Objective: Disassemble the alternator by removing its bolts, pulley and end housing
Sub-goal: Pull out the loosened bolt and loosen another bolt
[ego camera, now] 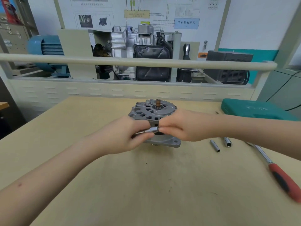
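A grey alternator [150, 111] stands on the wooden table [146, 185] with its copper-coloured shaft [158, 102] pointing up and no pulley on it. In front of the alternator my left hand [128, 136] grips a small silver socket on a thin metal bar [152, 130], held level. My right hand [184, 125] pinches the open end of that socket with its fingertips. What the fingertips hold there is hidden. Both hands cover the near side of the housing.
Two loose sockets [215, 145] [227, 141] lie to the right of the alternator. A ratchet with a red and black handle [283, 178] lies at the right edge. A green tool case [254, 109] sits at the back right. A small bolt [217, 112] lies near it.
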A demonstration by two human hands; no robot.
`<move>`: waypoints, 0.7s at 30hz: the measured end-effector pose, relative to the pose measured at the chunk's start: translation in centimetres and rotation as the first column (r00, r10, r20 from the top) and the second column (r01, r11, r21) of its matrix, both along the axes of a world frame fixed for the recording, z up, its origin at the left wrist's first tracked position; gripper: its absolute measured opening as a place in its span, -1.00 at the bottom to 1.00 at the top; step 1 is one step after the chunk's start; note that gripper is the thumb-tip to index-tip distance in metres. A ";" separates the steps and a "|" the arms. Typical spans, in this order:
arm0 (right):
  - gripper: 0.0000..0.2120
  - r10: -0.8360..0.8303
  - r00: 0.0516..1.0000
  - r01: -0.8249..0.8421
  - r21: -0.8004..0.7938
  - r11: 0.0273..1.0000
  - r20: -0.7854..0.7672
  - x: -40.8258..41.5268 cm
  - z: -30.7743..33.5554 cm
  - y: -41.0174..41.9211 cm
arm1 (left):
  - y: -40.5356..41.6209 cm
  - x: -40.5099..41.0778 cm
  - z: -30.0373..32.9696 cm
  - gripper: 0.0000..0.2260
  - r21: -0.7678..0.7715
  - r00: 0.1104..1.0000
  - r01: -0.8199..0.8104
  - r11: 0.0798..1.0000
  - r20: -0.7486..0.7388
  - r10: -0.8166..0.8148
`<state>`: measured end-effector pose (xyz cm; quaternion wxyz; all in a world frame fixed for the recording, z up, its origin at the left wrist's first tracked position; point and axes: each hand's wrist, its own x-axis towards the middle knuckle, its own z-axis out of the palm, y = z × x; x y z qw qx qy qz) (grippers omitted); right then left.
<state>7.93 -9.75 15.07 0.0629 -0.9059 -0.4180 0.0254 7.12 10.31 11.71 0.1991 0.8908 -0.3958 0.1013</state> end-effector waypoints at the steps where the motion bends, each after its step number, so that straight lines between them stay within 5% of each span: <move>1: -0.70 -0.012 0.998 0.013 0.023 1.000 -0.055 0.0 0.1 0.1 | 0.1 0.1 0.0 -0.77 0.021 0.999 0.001 1.000 0.032 -0.002; 5: -0.82 -0.071 0.997 0.073 0.045 0.996 -0.033 0.9 1.6 0.2 | 0.5 0.9 0.1 -0.70 -0.170 0.986 -0.035 0.985 -0.166 0.006; 7: -0.84 -0.158 0.986 0.165 0.406 0.899 -0.049 1.7 2.5 0.1 | 1.0 1.1 0.0 -0.69 -0.343 0.943 -0.111 0.933 -0.332 -0.010; 9: -0.71 -0.160 0.937 0.350 0.810 0.471 -0.312 2.2 2.4 0.3 | 1.2 1.1 -0.5 -0.68 -0.523 0.892 -0.146 0.840 -0.437 -0.118; 10: -0.67 -0.046 0.873 0.481 0.841 0.249 -0.485 2.2 2.0 0.9 | 1.0 1.0 -0.9 -0.68 -0.603 0.864 -0.156 0.782 -0.467 -0.188; 12: -0.63 0.314 0.675 0.705 0.709 -0.008 -0.668 1.7 0.9 2.9 | -0.2 0.7 -1.7 -0.69 -0.714 0.817 -0.195 0.672 -0.498 -0.292; 14: -0.61 0.531 0.549 0.805 0.580 -0.127 -0.646 1.4 0.6 5.0 | -1.9 0.4 -2.6 -0.72 -0.768 0.804 -0.253 0.588 -0.505 -0.313; 18: -0.58 0.473 0.569 0.818 0.521 -0.244 -0.673 1.6 1.4 6.8 | -3.6 -0.2 -3.8 -0.73 -0.808 0.785 -0.319 0.495 -0.518 -0.340; 21: -0.57 0.454 0.586 0.808 0.528 -0.261 -0.671 1.4 1.2 7.1 | -3.4 -0.6 -3.9 -0.72 -0.836 0.658 -0.371 0.406 -0.544 -0.520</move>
